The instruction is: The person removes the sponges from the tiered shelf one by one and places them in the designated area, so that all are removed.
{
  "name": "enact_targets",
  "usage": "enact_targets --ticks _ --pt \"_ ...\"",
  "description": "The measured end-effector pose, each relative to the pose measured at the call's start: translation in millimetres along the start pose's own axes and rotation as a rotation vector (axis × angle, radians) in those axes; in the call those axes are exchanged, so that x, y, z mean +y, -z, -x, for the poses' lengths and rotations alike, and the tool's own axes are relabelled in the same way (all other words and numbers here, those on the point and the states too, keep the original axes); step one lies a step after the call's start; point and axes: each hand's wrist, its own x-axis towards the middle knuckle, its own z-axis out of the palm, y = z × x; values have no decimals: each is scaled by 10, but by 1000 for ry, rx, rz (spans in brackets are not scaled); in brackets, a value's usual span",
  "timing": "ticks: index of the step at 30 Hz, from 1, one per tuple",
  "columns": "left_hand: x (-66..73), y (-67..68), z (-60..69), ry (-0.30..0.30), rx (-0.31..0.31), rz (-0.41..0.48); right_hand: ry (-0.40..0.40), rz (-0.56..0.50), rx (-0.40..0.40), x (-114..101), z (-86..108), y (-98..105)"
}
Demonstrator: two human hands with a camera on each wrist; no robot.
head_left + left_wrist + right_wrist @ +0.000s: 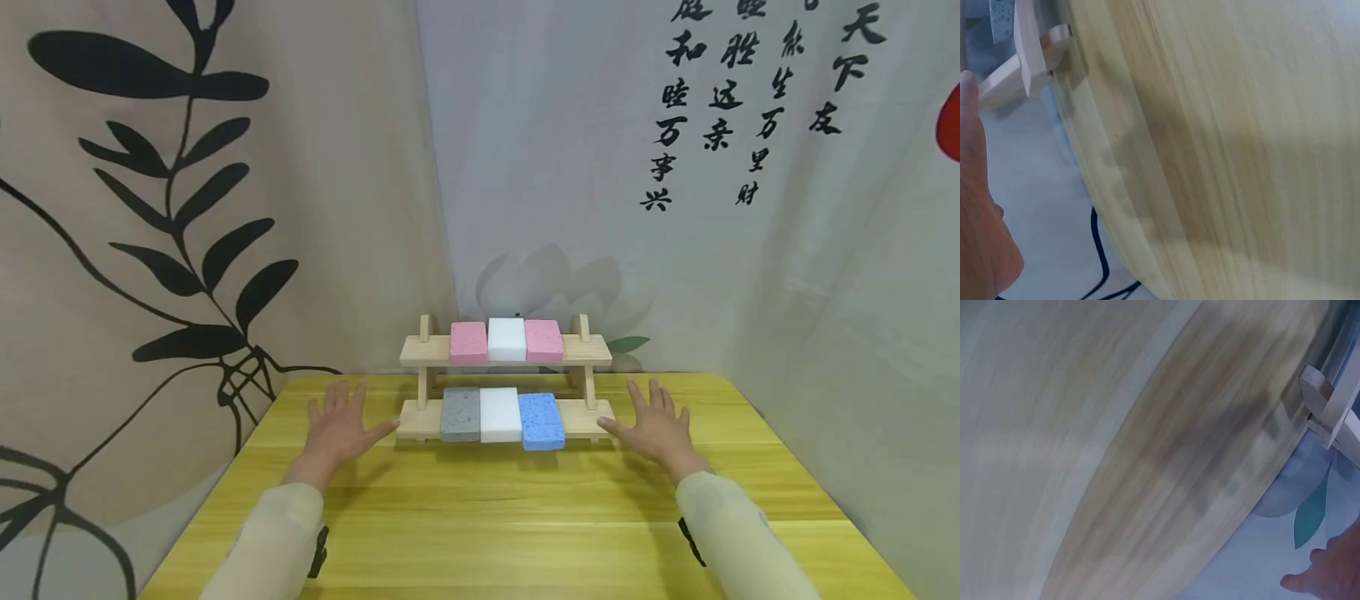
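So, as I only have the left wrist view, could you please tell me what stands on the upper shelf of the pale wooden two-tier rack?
Observer: A white rectangular block between two pink rectangular blocks.
Operator: Thank you; and what is rightmost on the lower shelf?
Observer: A blue speckled rectangular block.
Operator: Where is the person's right hand, please?
Observer: It is spread open near the lower shelf's right end, holding nothing.
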Motion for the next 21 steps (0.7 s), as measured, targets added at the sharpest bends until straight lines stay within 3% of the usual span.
enact_targets --ticks 15,21 --pt "261 61 -127 34 -9 65 -17 -115 -47 -115 -28 -138" --pt "322 59 -153 44 10 143 -21 -181 -57 -106 -42 -179"
